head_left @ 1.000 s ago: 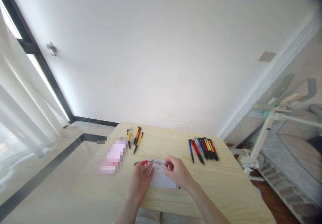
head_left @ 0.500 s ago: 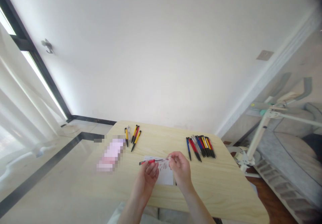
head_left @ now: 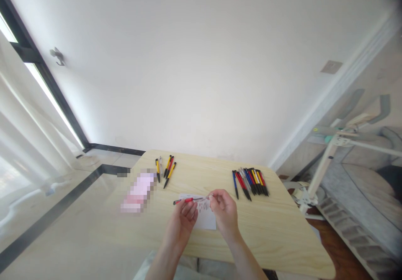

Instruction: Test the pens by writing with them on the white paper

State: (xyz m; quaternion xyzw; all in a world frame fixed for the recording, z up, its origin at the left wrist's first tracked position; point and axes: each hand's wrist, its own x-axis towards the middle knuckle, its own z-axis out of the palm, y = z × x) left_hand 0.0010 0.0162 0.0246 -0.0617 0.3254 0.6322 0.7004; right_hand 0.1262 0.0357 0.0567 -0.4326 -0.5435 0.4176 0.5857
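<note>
A: Far left?
B: One white curtain [head_left: 25, 141], hanging in folds; then one grey wall hook [head_left: 57, 56], mounted on the pale wall [head_left: 194, 70].
A: Table [head_left: 201, 173], left part?
B: One pinkish oblong [head_left: 138, 193], pixelated, nature not legible. Just beside it, one group of five pens [head_left: 167, 167]: three yellow and black, one pale, one red.
A: Left hand [head_left: 184, 218]?
B: Palm turned up, fingers curled about one red pen [head_left: 189, 200]; whether the thumb presses on it, cannot tell.
A: Position of that pen?
B: Between the two hands, nearly level, over the upper part of one white paper [head_left: 205, 222] bearing dark and reddish marks. Left end dark; a thin length runs rightward from the red part.
A: Right hand [head_left: 225, 209]?
B: Thumb and forefinger pinching the thin length's right end.
A: Farther right?
B: One larger pen cluster [head_left: 250, 181], mixed colours, side by side. Beyond the table: one white frame [head_left: 325, 167], one grey sofa [head_left: 358, 185].
</note>
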